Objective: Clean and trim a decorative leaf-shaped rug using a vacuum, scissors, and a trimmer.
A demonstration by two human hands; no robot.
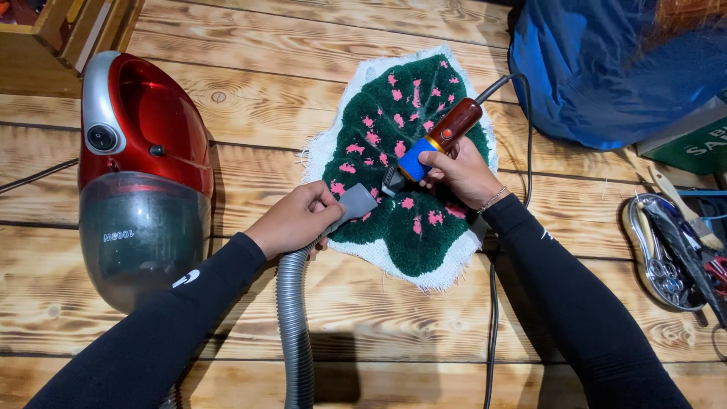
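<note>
— What does the left hand (294,220) have hold of?

— It is closed around the grey vacuum nozzle (354,203) where it joins the ribbed grey hose (294,326). The nozzle's mouth rests on the leaf-shaped tufted rug (401,163), dark green with pink spots and a white fringe, lying flat on the wooden counter (250,98).

— And the right hand (460,173)?

— Its fingers wrap the blue grip of an electric trimmer (432,144) with a reddish-brown body. The trimmer's head meets the rug just beside the nozzle, and its black cord (522,121) loops off behind.

— Where does the hose lead?

— Down toward the near edge; its end is out of view. The red canister vacuum (144,174) sits left of the rug, well apart.

— Anything on the right?

— A metal tray (644,242) of tools, and a blue bag (606,68) farther back.
</note>
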